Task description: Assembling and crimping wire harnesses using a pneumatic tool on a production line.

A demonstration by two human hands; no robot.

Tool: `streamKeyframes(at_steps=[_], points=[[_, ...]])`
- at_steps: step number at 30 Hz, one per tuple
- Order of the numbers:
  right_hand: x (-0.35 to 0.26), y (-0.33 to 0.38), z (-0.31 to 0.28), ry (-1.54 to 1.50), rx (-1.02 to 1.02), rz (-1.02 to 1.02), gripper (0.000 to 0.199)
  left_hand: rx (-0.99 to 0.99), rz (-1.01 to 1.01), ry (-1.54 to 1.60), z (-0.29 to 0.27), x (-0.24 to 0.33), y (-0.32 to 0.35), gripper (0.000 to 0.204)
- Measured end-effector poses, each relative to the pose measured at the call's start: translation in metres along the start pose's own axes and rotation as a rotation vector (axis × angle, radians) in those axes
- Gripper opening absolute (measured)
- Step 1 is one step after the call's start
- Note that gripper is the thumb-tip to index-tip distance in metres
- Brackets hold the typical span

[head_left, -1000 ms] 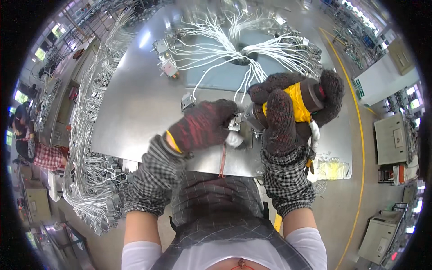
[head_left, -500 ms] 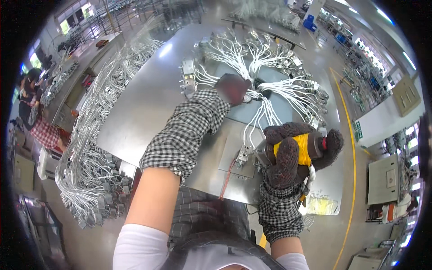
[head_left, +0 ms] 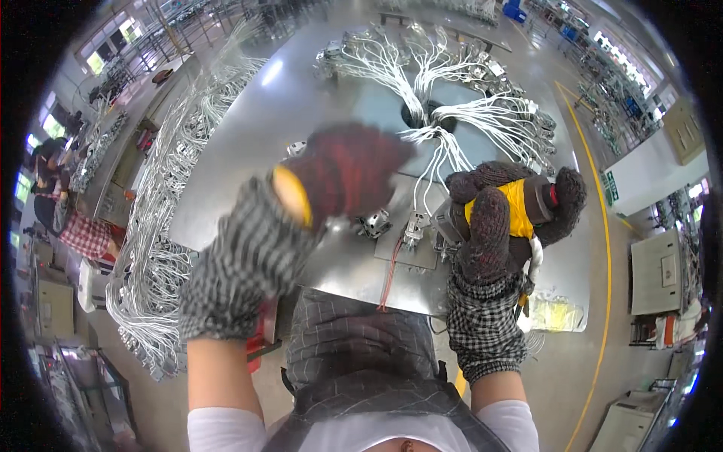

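My right hand [head_left: 488, 226], in a dark knit glove, grips a yellow and grey power tool [head_left: 518, 206] over the right part of the metal table [head_left: 248, 151]. Just left of the tool, small metal connectors [head_left: 413, 226] lie on a grey plate [head_left: 410, 252], joined to white wires [head_left: 437, 154] that fan out from a hole in the table. My left hand [head_left: 346, 172], also gloved, is blurred in the air above another connector [head_left: 374, 223]; whether it holds anything is unclear. A red wire [head_left: 387, 277] hangs over the table's front edge.
More white wire harnesses [head_left: 422, 60] spread over the far side of the table. Dense bundles of harnesses [head_left: 154, 248] hang on a rack at the left. A person in a red checked top [head_left: 84, 233] stands far left. A clear bag [head_left: 553, 313] lies at the table's right corner.
My left arm has pulled back from the wires at the table's middle toward me and is now raised and blurred. My right hand keeps the tool in about the same place.
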State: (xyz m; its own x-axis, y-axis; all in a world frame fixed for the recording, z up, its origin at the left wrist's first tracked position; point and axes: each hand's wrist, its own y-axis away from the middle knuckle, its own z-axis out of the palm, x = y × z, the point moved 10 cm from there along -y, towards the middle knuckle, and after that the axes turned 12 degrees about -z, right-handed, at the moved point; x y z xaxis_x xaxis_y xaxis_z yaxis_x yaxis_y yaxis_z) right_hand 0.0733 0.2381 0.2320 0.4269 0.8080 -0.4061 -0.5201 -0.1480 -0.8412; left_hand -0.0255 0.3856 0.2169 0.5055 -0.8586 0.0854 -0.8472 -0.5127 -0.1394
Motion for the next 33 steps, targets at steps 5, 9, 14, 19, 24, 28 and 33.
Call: streamKeyframes(at_steps=[5, 9, 14, 19, 24, 28, 33], points=[[0.001, 0.000, 0.009, -0.125, 0.010, 0.106, 0.073, 0.026, 0.312, -0.227, 0.052, 0.036, 0.052, 0.038], [0.005, -0.003, 0.008, -0.133, 0.034, 0.099, 0.070, 0.057, 0.356, -0.187, 0.059, 0.036, 0.057, 0.036], [0.003, -0.009, 0.011, -0.087, -0.007, 0.073, 0.067, 0.045, 0.004, 0.706, 0.028, 0.003, 0.067, 0.050], [-0.011, -0.036, -0.009, -0.009, 0.072, -0.012, 0.065, 0.132, -0.031, 0.951, 0.033, 0.026, 0.060, 0.056], [-0.015, -0.043, -0.026, -0.097, 0.143, -0.037, 0.063, 0.047, -0.009, 1.098, 0.056, 0.023, 0.047, 0.056], [-0.008, -0.028, -0.013, -0.114, 0.091, -0.026, 0.069, -0.055, -0.064, 1.035, 0.072, 0.008, 0.046, 0.056], [-0.007, -0.017, -0.008, 0.011, 0.074, 0.031, 0.073, -0.063, -0.081, 0.993, 0.073, 0.013, 0.043, 0.056]])
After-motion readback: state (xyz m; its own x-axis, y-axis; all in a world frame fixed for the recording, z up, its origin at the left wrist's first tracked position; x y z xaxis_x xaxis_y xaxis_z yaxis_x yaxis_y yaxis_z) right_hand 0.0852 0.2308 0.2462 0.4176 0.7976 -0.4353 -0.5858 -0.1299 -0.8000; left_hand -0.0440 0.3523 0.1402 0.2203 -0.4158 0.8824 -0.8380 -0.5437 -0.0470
